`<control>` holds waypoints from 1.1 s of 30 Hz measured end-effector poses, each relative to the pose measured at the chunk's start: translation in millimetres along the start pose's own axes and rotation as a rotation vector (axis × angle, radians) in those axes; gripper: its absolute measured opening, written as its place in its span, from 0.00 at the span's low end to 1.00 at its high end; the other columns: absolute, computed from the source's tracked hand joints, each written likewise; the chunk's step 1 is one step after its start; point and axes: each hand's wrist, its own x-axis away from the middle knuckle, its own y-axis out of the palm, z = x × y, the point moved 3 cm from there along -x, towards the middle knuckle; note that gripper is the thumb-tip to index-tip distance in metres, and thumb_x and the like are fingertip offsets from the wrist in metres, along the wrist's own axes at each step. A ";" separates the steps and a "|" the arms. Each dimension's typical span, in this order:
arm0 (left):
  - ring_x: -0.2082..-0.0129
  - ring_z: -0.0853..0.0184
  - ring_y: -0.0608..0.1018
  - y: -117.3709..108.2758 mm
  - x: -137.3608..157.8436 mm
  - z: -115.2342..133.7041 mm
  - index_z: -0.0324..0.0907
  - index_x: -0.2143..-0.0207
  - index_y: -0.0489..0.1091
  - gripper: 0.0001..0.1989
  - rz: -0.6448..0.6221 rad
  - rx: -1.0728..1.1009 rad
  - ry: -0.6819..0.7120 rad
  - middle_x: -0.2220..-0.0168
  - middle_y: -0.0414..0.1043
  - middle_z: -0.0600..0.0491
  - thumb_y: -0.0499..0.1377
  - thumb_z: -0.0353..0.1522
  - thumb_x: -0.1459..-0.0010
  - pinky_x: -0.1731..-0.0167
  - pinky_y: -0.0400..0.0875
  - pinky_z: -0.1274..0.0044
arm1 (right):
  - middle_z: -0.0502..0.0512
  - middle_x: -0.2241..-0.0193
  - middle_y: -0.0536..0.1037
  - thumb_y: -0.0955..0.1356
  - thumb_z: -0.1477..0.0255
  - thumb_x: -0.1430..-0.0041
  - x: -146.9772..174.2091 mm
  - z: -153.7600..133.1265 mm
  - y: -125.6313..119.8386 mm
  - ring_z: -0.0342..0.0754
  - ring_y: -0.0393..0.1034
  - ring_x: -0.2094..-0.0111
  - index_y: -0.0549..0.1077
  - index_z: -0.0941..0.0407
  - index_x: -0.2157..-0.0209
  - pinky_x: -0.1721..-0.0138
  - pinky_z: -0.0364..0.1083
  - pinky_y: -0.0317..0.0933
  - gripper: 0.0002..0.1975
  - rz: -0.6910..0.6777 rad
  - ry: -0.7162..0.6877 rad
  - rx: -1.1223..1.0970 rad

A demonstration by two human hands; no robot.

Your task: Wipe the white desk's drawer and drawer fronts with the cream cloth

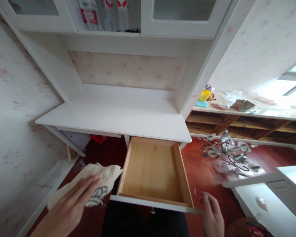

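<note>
A pale cloth with a dark pattern is at the near left, beside the left front corner of an open drawer. The left hand holds it, fingers together and laid along its upper side; the thumb is out of sight. The right hand is at the right end of the drawer front, fingers curled; whether they grip the edge I cannot tell. The drawer, pale wood inside with a knob on its front, is pulled out toward the near side from under a white desk. Above the desk's far side, clear bottles stand in a cupboard. To the right, a chandelier lies on the reddish floor, in front of a low shelf with bags and a box on top.
</note>
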 end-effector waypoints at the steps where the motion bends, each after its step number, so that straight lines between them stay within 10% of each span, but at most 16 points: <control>1: 0.48 0.72 0.73 7.8 3.6 10.6 0.50 0.40 0.61 0.37 -0.057 -0.013 0.070 0.45 0.69 0.63 0.45 0.20 0.53 0.46 0.66 0.79 | 0.55 0.61 0.74 0.66 0.46 0.51 0.2 2.7 -0.3 0.53 0.66 0.57 0.71 0.57 0.61 0.53 0.50 0.58 0.29 -0.001 0.008 0.011; 5: 0.48 0.71 0.73 47.6 18.7 66.9 0.49 0.44 0.65 0.34 -0.109 0.006 0.228 0.47 0.71 0.61 0.47 0.20 0.53 0.43 0.63 0.78 | 0.56 0.63 0.75 0.66 0.44 0.54 6.2 2.7 6.0 0.54 0.67 0.58 0.72 0.57 0.63 0.55 0.50 0.60 0.30 -0.004 0.039 0.002; 11: 0.48 0.66 0.73 91.9 8.3 126.4 0.45 0.49 0.70 0.24 0.081 0.154 -0.012 0.52 0.75 0.55 0.49 0.25 0.48 0.36 0.51 0.69 | 0.55 0.66 0.77 0.67 0.47 0.55 4.8 17.5 -2.1 0.53 0.69 0.62 0.73 0.57 0.63 0.61 0.49 0.63 0.29 0.099 0.135 -0.040; 18: 0.53 0.64 0.75 137.3 -40.3 237.7 0.46 0.56 0.73 0.16 0.339 0.378 0.111 0.56 0.76 0.52 0.48 0.32 0.40 0.40 0.55 0.64 | 0.53 0.66 0.76 0.69 0.48 0.57 4.5 44.8 -29.9 0.50 0.71 0.67 0.72 0.57 0.63 0.66 0.48 0.66 0.28 0.212 0.228 -0.173; 25: 0.51 0.59 0.73 159.0 -95.1 356.5 0.47 0.53 0.70 0.14 0.053 0.386 0.286 0.50 0.72 0.48 0.51 0.37 0.38 0.47 0.64 0.63 | 0.55 0.70 0.77 0.71 0.46 0.64 15.8 68.1 -64.9 0.53 0.71 0.68 0.72 0.57 0.67 0.71 0.49 0.67 0.30 0.325 0.312 -0.179; 29: 0.50 0.59 0.73 154.9 -98.8 357.5 0.47 0.51 0.68 0.14 0.026 0.370 0.305 0.48 0.70 0.48 0.51 0.37 0.38 0.51 0.66 0.64 | 0.54 0.69 0.76 0.71 0.48 0.62 15.0 74.3 -71.8 0.51 0.71 0.69 0.71 0.56 0.66 0.70 0.48 0.67 0.28 0.347 0.324 -0.223; 33: 0.48 0.59 0.71 144.3 -79.6 303.6 0.50 0.48 0.67 0.16 0.084 0.340 0.338 0.46 0.68 0.51 0.53 0.38 0.39 0.50 0.65 0.65 | 0.50 0.74 0.74 0.68 0.47 0.57 7.4 70.0 -68.6 0.46 0.68 0.74 0.71 0.56 0.65 0.73 0.44 0.64 0.27 0.329 0.290 -0.090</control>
